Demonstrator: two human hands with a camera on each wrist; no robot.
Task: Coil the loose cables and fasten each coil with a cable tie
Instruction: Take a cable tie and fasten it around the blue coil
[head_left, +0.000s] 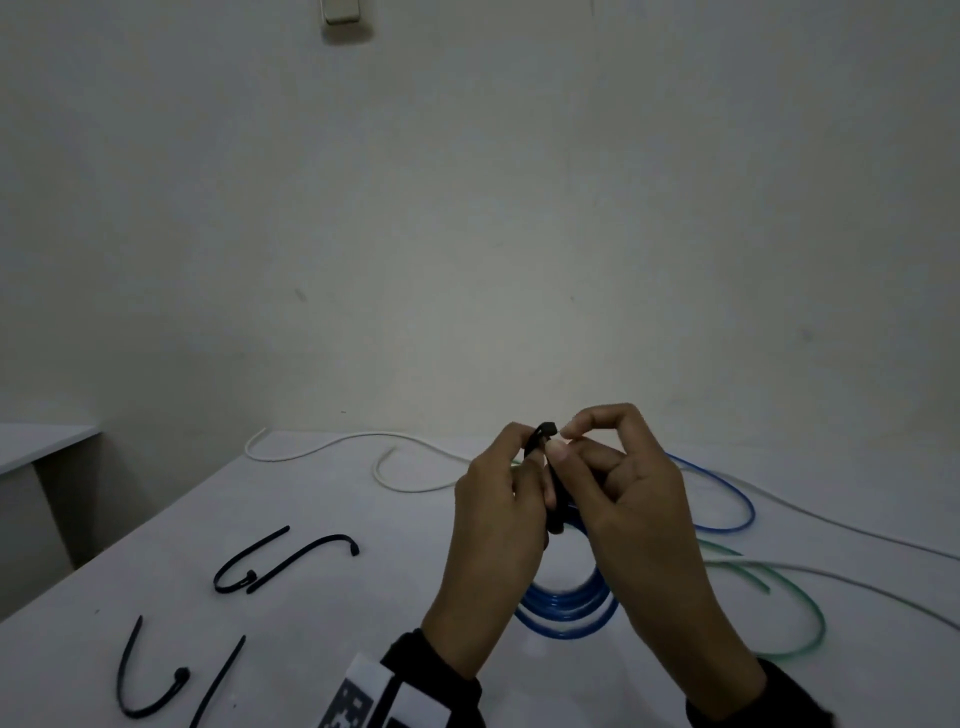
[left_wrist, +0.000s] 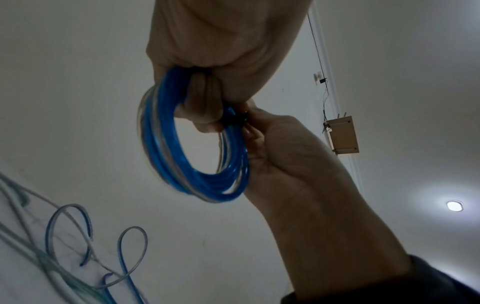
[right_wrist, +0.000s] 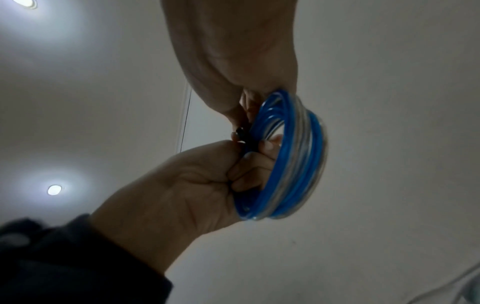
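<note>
White bench (head_left: 322, 649) under a bare wall: one blue coil is being tied.

Four spare cable ties (head_left: 291, 558) are counted at left; the left hand (head_left: 498, 519) grips the blue coil (head_left: 566, 605) above mid-bench, and the right hand (head_left: 631, 499) pinches the black tie (head_left: 543, 434). Next, the tail likely needs threading and pulling tight. Loose white, green and blue cables lie at right.

A plain off-white wall (head_left: 467, 208) rises behind the white table (head_left: 322, 613), lightly scuffed. A pale switch plate (head_left: 340, 13) sits high up. Left, a second white surface (head_left: 36, 441) juts in. Overhead — round recessed ceiling lights (left_wrist: 454, 205) glow, near a small wall-mounted box (left_wrist: 342, 134).
</note>
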